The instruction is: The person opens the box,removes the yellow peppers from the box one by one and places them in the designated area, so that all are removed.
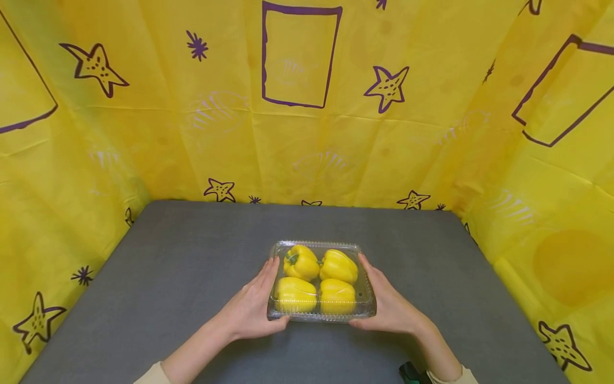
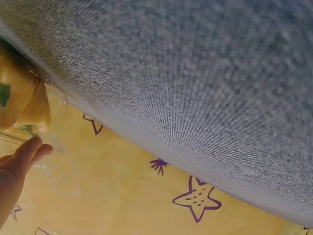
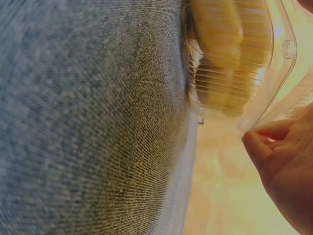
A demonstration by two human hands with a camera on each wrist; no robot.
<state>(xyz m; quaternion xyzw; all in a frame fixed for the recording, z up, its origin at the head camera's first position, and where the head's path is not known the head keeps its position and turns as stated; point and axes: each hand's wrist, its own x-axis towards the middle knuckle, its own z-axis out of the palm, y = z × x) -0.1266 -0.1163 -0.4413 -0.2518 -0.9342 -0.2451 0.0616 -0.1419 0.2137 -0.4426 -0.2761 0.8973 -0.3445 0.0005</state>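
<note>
A clear plastic clamshell box (image 1: 316,318) stands at the middle front of the table, with several yellow bell peppers (image 1: 296,294) inside in two rows. One pepper at the back left shows its green stem. My left hand (image 1: 254,306) holds the box's left side, fingers along the edge and thumb at the front corner. On the opposite side my right hand (image 1: 390,306) grips it in much the same way. The right wrist view shows the thumb and a finger pinching the rim (image 3: 286,54). Whether the box's base touches the table cannot be told.
The grey table (image 1: 192,240) is bordered at the back and sides by yellow cloth (image 1: 230,138) printed with purple stars and frames. Close to my right wrist, a dark object (image 1: 411,373) shows partly at the bottom edge.
</note>
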